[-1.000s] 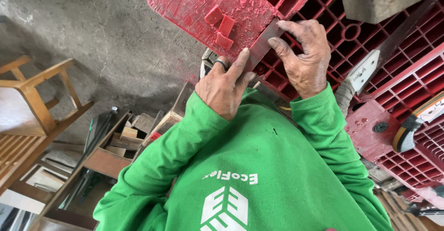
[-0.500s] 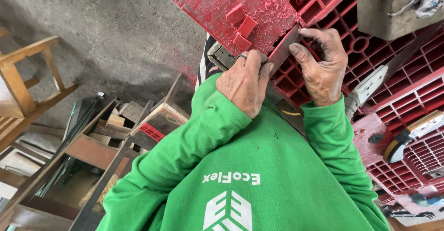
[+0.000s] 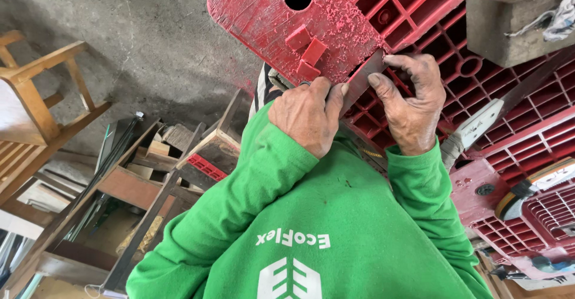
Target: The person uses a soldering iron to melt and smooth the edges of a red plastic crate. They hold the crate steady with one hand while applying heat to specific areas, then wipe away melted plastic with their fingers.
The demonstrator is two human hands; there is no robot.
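Observation:
My left hand point(image 3: 306, 118) and my right hand point(image 3: 411, 102) both pinch a thin dark metal blade point(image 3: 363, 78). The blade is pressed against the edge of a scuffed red plastic board point(image 3: 263, 12) that has a round hole and small raised red blocks point(image 3: 305, 53). Red shavings dust the board's face. My left thumb lies along the blade's lower end. My right fingers curl over its upper end. Green sleeves cover both arms.
A red plastic grid pallet point(image 3: 479, 71) lies behind the board, with a wooden block point(image 3: 509, 11) on top. A white-handled saw point(image 3: 482, 122) and a power tool point(image 3: 527, 192) lie at the right. A wooden chair point(image 3: 36, 89) and scrap timber frames point(image 3: 150, 179) stand at the left on a concrete floor point(image 3: 150, 35).
The view has shifted, so the board and both hands sit further right in the frame. Both hands stay on the blade at the board's edge.

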